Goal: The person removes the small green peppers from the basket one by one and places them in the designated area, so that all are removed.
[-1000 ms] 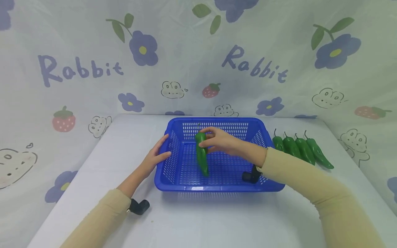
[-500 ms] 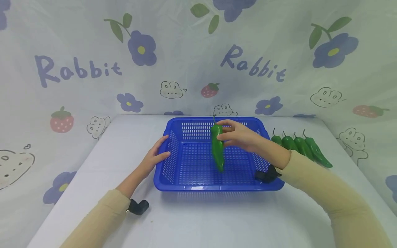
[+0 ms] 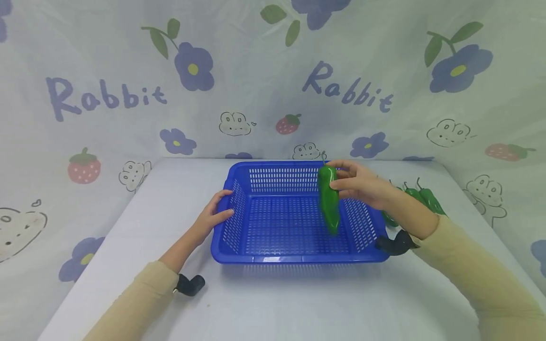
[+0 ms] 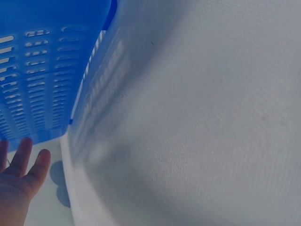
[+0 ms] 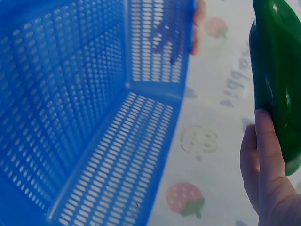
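Observation:
My right hand [image 3: 364,185] pinches a long green chili pepper [image 3: 328,201] near its stem end, tip pointing down, over the right part of a blue plastic basket [image 3: 298,259]. In the right wrist view, the glossy pepper [image 5: 277,70] stands large beside two fingers [image 5: 271,150], with the basket's slotted walls to the left. My left hand [image 3: 208,219] rests at the basket's left rim, fingers spread. The left wrist view shows these fingers [image 4: 36,172] straight, close by the basket's slotted wall [image 4: 42,80].
Several more green peppers [image 3: 432,201] lie in a row on the white table to the right of the basket, partly hidden by my right forearm. A white cloth printed with flowers and rabbits hangs behind the table [image 3: 187,199].
My right hand has carried the pepper from the basket's middle to its right side and slightly upward. The left hand has stayed at the left rim.

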`<state>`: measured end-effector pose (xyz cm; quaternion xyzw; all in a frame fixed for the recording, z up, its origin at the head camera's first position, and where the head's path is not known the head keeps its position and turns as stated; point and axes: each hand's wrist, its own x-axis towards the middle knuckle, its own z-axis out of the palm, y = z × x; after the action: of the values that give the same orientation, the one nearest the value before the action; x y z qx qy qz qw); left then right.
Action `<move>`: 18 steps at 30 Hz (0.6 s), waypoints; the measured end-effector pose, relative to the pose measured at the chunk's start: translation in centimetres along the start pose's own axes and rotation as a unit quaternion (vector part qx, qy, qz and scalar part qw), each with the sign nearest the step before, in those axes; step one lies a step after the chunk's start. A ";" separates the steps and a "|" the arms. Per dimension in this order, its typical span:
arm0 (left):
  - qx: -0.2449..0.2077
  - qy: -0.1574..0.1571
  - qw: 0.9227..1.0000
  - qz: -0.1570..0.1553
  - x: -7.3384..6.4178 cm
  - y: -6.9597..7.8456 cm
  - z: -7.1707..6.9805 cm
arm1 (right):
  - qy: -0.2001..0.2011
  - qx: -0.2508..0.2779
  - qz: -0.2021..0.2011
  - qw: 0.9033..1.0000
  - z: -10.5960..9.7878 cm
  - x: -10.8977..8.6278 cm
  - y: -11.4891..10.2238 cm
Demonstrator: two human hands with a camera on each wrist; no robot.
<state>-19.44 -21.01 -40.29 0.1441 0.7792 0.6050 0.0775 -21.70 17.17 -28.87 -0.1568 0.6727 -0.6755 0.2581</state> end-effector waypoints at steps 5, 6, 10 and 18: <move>-0.001 -0.001 1.000 0.005 0.0 0.0 0.1 | 0.024 -0.021 -0.009 0.999 -1.5 -1.8 -0.7; 0.000 -0.001 1.000 0.005 0.0 0.0 0.1 | 0.031 -0.022 -0.010 0.999 -1.9 -2.1 -0.7; 0.002 -0.001 1.000 0.005 -0.1 0.0 0.1 | 0.039 -0.010 -0.026 0.999 -3.6 -3.5 -0.7; 0.004 0.001 1.000 0.000 -0.1 -0.1 0.1 | 0.053 0.031 -0.052 0.997 -6.5 -5.4 0.0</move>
<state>-19.35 -21.00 -40.37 0.1435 0.7819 0.6019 0.0758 -20.90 25.59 -28.43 -0.1480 0.6551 -0.7158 0.1914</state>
